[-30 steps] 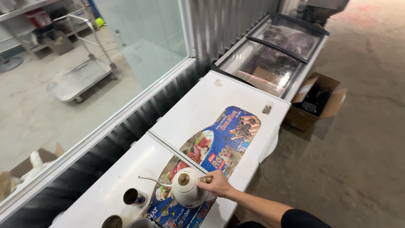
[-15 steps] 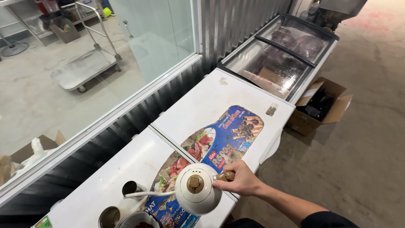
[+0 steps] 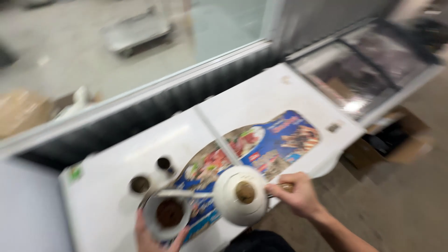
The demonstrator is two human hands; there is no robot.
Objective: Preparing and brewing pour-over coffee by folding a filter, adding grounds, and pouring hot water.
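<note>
Nearest the camera, the left hand (image 3: pixel 151 235) cups a white dripper (image 3: pixel 169 215) of dark coffee grounds from below, fingers curled round its base. Beside it the right hand (image 3: pixel 298 193) is closed in a fist on the handle of a white gooseneck kettle (image 3: pixel 240 195), held over the freezer lid (image 3: pixel 261 100) with its thin spout reaching the dripper. Just beyond, two small dark-topped containers (image 3: pixel 149 176) stand on the white lid beside a colourful printed sticker (image 3: pixel 275 140). Farther off lie a glass-topped chest freezer (image 3: pixel 364 70), a cardboard box (image 3: pixel 401 144) on the floor, and a window (image 3: pixel 116 42), all blurred.
</note>
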